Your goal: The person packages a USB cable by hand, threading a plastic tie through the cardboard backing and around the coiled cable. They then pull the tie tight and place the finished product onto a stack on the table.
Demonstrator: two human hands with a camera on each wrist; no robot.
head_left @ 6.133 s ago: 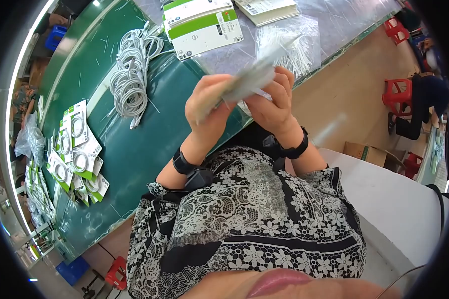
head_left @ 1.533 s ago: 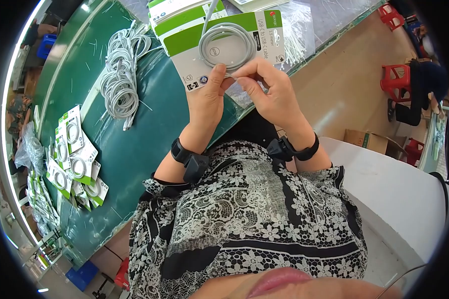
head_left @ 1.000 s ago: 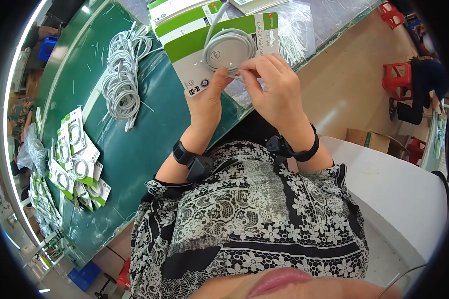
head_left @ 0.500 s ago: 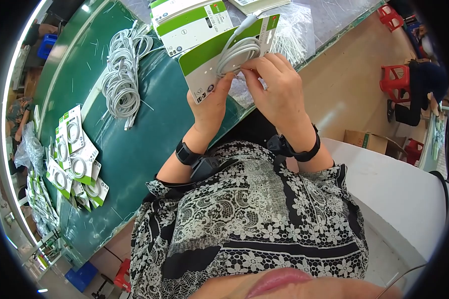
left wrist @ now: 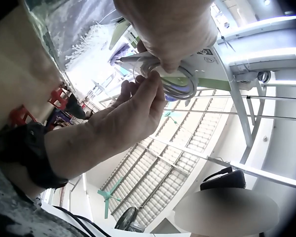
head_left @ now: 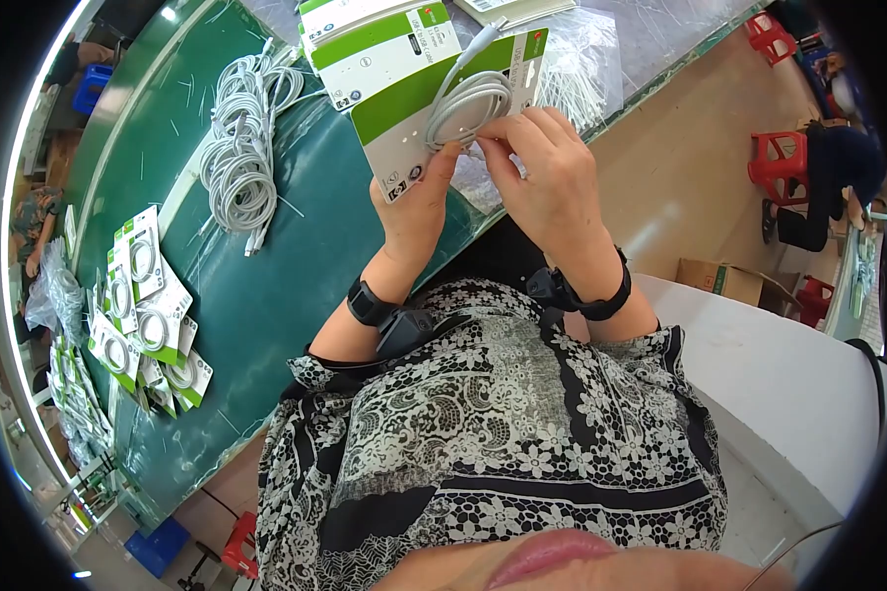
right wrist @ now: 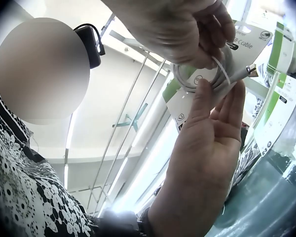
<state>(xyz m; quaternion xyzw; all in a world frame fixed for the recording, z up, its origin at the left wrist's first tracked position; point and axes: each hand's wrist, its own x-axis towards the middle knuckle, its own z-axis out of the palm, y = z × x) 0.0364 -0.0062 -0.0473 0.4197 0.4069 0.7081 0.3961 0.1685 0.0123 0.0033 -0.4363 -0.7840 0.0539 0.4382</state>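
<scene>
A green-and-white card [head_left: 389,148] with a coiled white cable [head_left: 473,103] on its front stands tilted above the table. The left hand [head_left: 414,212] holds its lower edge, thumb in front against the coil and fingers behind. At the coil's lower edge the right hand [head_left: 552,172] pinches a thin white tie, thumb against forefinger. In the right wrist view the tie [right wrist: 221,70] loops across the coil [right wrist: 185,79], and a cable plug [right wrist: 244,74] sticks out. The left wrist view shows the right hand [left wrist: 133,111] pinching beside the coil [left wrist: 185,86].
A stack of cards [head_left: 384,64] lies behind the held card. White ties [head_left: 586,84] are spread at the table's right edge. Bundled white cables [head_left: 241,148] lie to the left on the green table [head_left: 306,256], and finished-looking carded cables [head_left: 153,325] are piled farther left.
Over the last second the card has turned edge-on somewhat and shifted slightly right and down. Earlier it faced the camera flatter. Both hands keep their hold; little has moved in the last half second.
</scene>
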